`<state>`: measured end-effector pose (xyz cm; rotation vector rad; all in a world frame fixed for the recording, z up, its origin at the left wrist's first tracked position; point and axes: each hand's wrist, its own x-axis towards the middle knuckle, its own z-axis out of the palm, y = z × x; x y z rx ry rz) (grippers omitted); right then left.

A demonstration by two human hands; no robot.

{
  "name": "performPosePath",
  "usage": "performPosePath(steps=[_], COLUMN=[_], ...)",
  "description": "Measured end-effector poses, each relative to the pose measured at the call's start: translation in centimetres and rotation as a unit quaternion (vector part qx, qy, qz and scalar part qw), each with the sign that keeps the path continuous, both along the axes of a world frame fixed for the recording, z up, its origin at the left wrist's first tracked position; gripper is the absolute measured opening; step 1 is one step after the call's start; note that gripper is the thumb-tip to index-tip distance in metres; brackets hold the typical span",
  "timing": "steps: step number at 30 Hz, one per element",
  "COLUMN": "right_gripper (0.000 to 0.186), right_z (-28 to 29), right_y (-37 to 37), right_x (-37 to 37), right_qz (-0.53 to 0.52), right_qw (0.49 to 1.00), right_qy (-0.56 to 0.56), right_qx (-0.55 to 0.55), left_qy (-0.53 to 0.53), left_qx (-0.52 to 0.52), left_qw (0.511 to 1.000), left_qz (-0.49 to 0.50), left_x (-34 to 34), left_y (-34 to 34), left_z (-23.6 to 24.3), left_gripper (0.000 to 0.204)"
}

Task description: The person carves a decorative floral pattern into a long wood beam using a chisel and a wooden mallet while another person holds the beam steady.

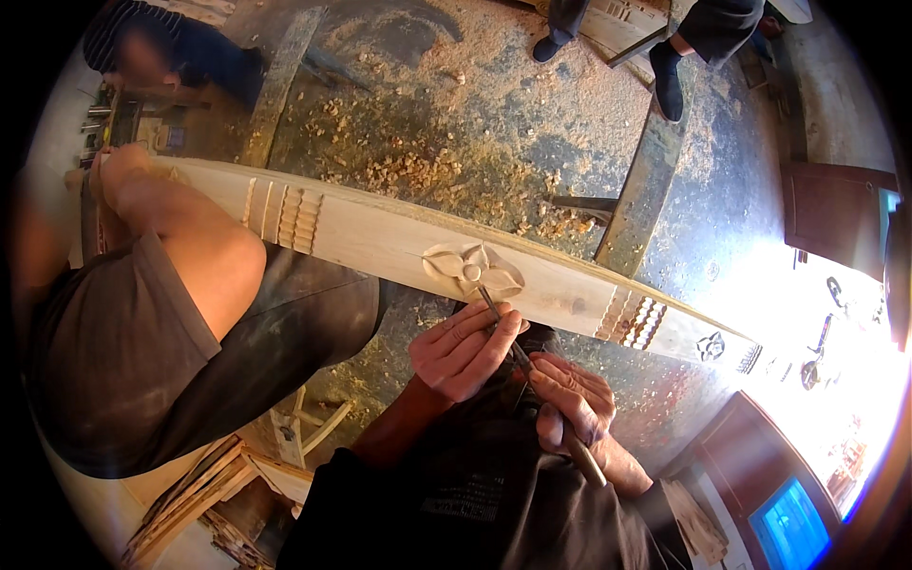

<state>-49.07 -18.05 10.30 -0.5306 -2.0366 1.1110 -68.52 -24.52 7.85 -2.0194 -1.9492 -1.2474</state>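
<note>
Pale bare wood makes up the long narrow board (370, 237) that slants across the frame from upper left to the right side. At frame centre you have a carved flower relief (472, 272) with pointed petals and a round raised middle. Your left hand (465, 351) pinches the dark slim metal-shafted carving tool (489, 302) close to its working end; your right hand (573, 399) wraps it farther back, the handle end emerging toward lower right. Tip sits at the flower's lower side, just below the round middle; exact contact cannot be told. Progress, as judged: main petals already stand out and look hollowed; ridged bands are cut left of the flower (301, 218) and right of it (641, 321). Remaining, probably: the flower's lower part, where your tool and fingers hide detail, plus any final smoothing. Plain stretches lie between flower and bands; whether they are meant for carving, cannot tell. Loose tan wood chips (418, 171) litter the floor above centre.
</note>
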Motion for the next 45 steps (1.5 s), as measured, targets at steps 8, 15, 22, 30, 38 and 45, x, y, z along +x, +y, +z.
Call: performPosePath(steps=[8,15,22,30,38,45], right_gripper=[0.021,0.02,0.021,0.022,0.023,0.029], right_z=[1.0,0.0,-0.9,-1.9,-2.6,0.4], right_y=[0.4,0.3,-0.1,0.2,0.4,0.3], right_x=[-0.5,-0.3,-0.2,0.1,-0.3,0.4], right_qz=[-0.009,-0.012,-0.018,0.001,-0.004,-0.004], right_qw=[1.0,1.0,1.0,0.999,0.997,0.983], right_qy=[0.001,0.006,0.022,0.036,0.075,0.116], right_qx=[-0.01,-0.001,0.0,0.002,-0.006,-0.141], left_qy=[0.007,0.01,0.005,0.005,0.015,-0.093], left_qx=[0.032,0.012,0.003,-0.009,0.022,0.076], left_qw=[0.999,1.0,1.0,1.0,0.999,0.992], left_qz=[0.027,0.022,0.022,0.021,0.043,0.031], left_x=[0.4,0.3,0.3,0.6,1.1,1.1], left_y=[0.3,0.1,-0.1,-0.3,0.0,-0.8], left_z=[-0.8,-0.5,-0.2,-0.2,-0.6,-2.5], left_gripper=[0.038,0.033,0.03,0.025,0.022,0.046])
